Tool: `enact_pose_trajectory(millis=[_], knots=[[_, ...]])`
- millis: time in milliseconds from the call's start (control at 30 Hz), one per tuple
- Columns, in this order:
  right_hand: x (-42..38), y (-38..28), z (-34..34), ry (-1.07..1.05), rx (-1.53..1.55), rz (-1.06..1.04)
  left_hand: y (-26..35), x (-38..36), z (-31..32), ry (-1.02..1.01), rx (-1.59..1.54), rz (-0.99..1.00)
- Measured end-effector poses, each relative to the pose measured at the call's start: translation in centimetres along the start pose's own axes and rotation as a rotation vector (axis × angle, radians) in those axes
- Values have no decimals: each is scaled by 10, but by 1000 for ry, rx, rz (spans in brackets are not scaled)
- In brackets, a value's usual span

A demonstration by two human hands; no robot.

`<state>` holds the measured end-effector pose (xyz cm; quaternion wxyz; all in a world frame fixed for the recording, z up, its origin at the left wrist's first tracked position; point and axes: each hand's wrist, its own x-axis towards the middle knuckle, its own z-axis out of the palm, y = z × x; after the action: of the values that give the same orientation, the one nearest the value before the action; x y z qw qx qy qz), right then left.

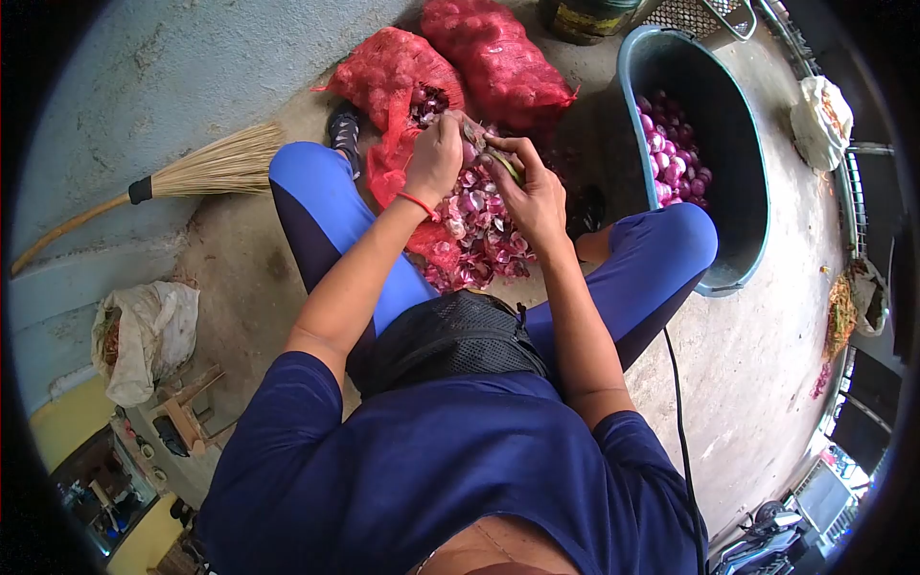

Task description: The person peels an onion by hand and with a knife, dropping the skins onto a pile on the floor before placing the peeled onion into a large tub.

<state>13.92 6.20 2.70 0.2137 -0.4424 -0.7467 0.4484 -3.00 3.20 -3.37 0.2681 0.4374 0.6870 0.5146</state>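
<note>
Over the pile of onion peels [479, 218], my two hands meet between my knees. My left hand [437, 161], with a red band at the wrist, is closed around an onion [469, 153], mostly hidden by the fingers. Closed too is my right hand [533, 198], gripping a small knife whose yellow-green handle [508, 167] shows between thumb and fingers. Its dark blade end lies against the onion, partly hidden. An opened red mesh bag [391, 72] of onions lies just beyond, its netting trailing under my left forearm. Peeled purple onions [675, 158] fill the bottom of a tub.
The deep blue-rimmed tub [757, 182] stands beyond my right knee. A full red mesh bag [498, 62] lies ahead, near a dark bucket [586, 19]. At left are a straw broom [216, 161] and a white sack [153, 335]. A black cable [677, 393] runs along my right side.
</note>
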Motion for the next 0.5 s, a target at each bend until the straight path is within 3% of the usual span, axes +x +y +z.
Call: enact_pose_trajectory(millis=[100, 233, 433, 500], knots=[[-1, 1, 0, -6, 20, -42, -28, 3, 5, 6, -70, 33], [0, 2, -2, -35, -6, -102, -34, 3, 2, -67, -179, -96], [4, 8, 0, -38, -27, -82, -20, -4, -2, -54, 94, 115], [1, 7, -3, -50, 5, -91, -24, -3, -3, -109, -23, 12]])
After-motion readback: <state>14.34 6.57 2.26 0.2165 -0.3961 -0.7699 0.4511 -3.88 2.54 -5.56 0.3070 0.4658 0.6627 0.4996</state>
